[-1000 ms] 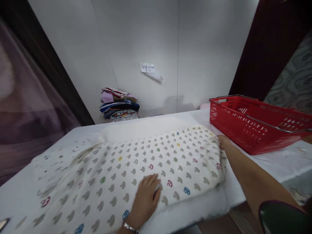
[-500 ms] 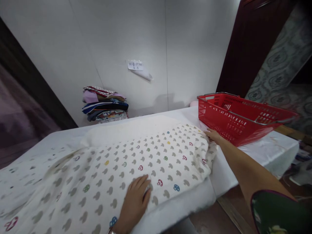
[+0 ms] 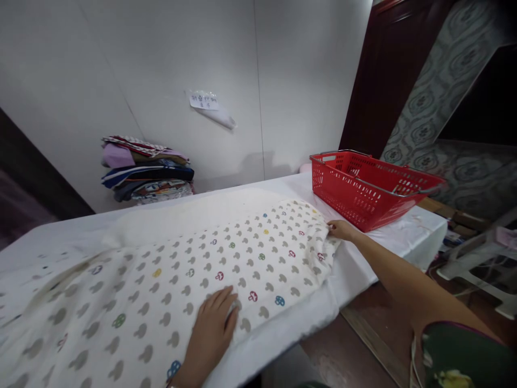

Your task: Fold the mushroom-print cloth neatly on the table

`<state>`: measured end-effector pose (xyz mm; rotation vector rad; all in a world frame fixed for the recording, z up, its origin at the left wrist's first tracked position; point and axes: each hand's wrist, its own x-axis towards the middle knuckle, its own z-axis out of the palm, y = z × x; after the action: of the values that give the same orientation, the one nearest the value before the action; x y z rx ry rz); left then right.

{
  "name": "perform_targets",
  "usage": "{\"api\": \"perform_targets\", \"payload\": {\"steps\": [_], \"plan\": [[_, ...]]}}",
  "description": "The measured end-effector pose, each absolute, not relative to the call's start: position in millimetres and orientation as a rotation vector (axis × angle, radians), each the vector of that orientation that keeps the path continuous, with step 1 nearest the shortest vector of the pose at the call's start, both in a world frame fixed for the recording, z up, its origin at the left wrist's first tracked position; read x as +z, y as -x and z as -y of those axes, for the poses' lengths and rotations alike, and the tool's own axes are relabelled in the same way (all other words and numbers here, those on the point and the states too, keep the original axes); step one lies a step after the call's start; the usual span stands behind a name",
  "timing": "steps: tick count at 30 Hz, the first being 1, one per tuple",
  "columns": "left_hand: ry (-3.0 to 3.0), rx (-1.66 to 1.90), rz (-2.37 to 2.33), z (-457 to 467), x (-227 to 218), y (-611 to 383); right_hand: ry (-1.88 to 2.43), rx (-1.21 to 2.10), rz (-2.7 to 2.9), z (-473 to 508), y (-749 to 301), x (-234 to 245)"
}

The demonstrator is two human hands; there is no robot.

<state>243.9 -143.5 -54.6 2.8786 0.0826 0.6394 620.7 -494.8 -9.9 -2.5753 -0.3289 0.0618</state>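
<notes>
A white cloth [image 3: 202, 269] printed with grey and coloured mushrooms lies spread over the table, its right end rumpled. My left hand [image 3: 212, 331] rests on it near the front edge, fingers stretched out and holding nothing. Over at the cloth's right end, my right hand [image 3: 341, 230] has its fingers closed on the edge, with the fingertips partly hidden by the fabric. Behind the printed part runs a plain cream strip of fabric [image 3: 194, 215]; whether it belongs to the same cloth I cannot tell.
A red plastic basket [image 3: 363, 191] with metal handles stands at the table's right end. Folded textiles [image 3: 147, 170] are stacked by the wall at the back left. The white table covering [image 3: 315, 312] hangs over the front edge. A white stool [image 3: 480, 264] is at the right.
The view has turned to the right, so everything appears shifted left. My right hand has moved slightly down the cloth's right edge and now pinches it. My left hand stays flat on the cloth.
</notes>
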Motion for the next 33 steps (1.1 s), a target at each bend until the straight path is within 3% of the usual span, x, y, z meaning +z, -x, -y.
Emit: {"api": "perform_targets", "payload": {"steps": [8, 23, 33], "plan": [[-2.878, 0.659, -0.077, 144, -55, -244, 2.77, -0.116, 0.014, 549, -605, -17], [-2.859, 0.656, -0.074, 141, -54, -245, 2.816, 0.1, 0.478, 490, -608, -16], [-2.813, 0.561, 0.0, 132, -44, -240, 2.911, 0.046, 0.204, 576, -598, -9]]}}
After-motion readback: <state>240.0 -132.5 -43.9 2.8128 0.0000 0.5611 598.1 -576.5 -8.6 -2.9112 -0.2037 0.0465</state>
